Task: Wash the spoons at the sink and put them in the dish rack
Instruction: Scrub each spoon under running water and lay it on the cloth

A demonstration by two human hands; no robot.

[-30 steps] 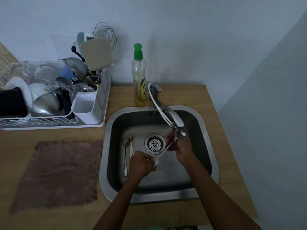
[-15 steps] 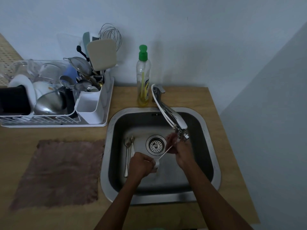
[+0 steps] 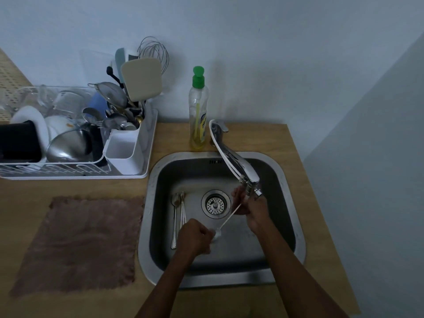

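Observation:
A spoon (image 3: 229, 218) lies slanted between my two hands over the steel sink (image 3: 296, 228). My left hand (image 3: 195, 237) is closed around its bowl end, which shows pale at my fingers. My right hand (image 3: 254, 208) pinches the handle's far end just under the tap's spout (image 3: 251, 191). Several more spoons (image 3: 177, 216) lie side by side on the sink floor, left of the drain (image 3: 215, 204). The white dish rack (image 3: 128, 154) stands on the counter at the left, its cutlery holder full of utensils.
A dish soap bottle (image 3: 198, 111) with a green cap stands behind the sink beside the tap's base. A brown cloth (image 3: 80, 244) lies on the wooden counter left of the sink. A wall closes off the right side.
Both hands stay on the spoon under the tap and have barely shifted. The camera has tilted slightly, so the scene sits a little lower and to the right.

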